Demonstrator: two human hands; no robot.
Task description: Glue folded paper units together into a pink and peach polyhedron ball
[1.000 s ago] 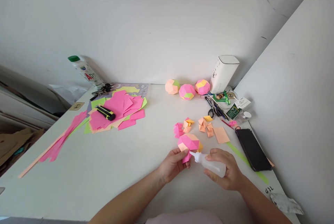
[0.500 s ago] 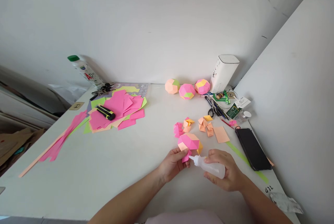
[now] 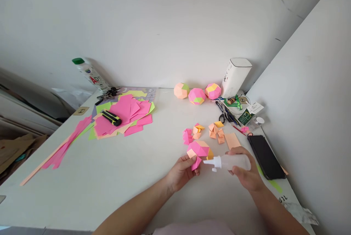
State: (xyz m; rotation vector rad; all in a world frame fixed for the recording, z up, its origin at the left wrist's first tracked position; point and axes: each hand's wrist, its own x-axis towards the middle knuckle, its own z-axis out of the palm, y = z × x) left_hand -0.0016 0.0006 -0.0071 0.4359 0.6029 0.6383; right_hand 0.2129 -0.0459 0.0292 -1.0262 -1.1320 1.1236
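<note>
My left hand (image 3: 184,171) pinches a partly built folded-paper ball (image 3: 199,148) of pink, peach and orange by a pink flap (image 3: 196,163) at its lower side. A white squeeze glue bottle (image 3: 233,162) lies in my right hand (image 3: 245,173), fingers wrapped round it. Its nozzle points left, a short gap from the flap, and a small cap dangles under the neck. Just behind the ball are folded pink pieces (image 3: 188,136), orange and peach pieces (image 3: 197,131), and a group of peach pieces (image 3: 216,131).
Three paper balls (image 3: 196,96) stand by the wall, left of a white box (image 3: 236,78). Scissors (image 3: 222,115), a jar (image 3: 257,122) and a black phone (image 3: 265,157) lie at right. Paper sheets with a utility knife (image 3: 111,118) and a green-capped bottle (image 3: 91,75) are at left.
My right hand has drawn the glue bottle back to the right, so its nozzle no longer reaches the pink flap. My left hand and the paper ball have hardly moved.
</note>
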